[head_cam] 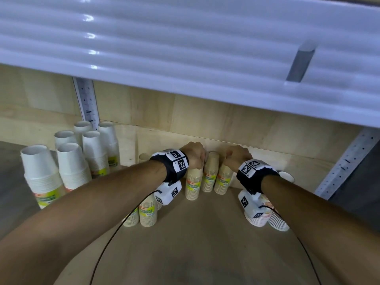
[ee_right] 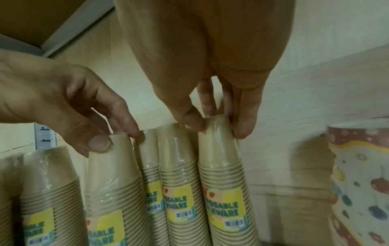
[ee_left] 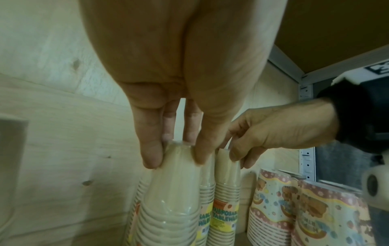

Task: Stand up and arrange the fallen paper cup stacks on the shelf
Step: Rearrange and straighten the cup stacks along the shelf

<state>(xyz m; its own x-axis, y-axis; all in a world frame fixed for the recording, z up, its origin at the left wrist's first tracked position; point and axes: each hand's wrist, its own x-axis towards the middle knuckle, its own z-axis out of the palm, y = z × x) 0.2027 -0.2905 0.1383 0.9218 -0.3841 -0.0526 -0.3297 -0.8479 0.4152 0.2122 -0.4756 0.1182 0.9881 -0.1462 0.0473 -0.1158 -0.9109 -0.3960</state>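
Both arms reach in under white upper shelf [head_cam: 185,48]. Left hand [head_cam: 194,154] pinches top of upright kraft cup stack [head_cam: 193,183], thumb one side, fingers [ee_left: 152,149] other. Right hand [head_cam: 238,156] pinches top of second kraft stack [head_cam: 223,179] just right of it; third stack [head_cam: 210,171] stands between hands, behind. White cup stacks [head_cam: 72,165] well left of left hand. Patterned stacks [head_cam: 267,214] below right wrist.
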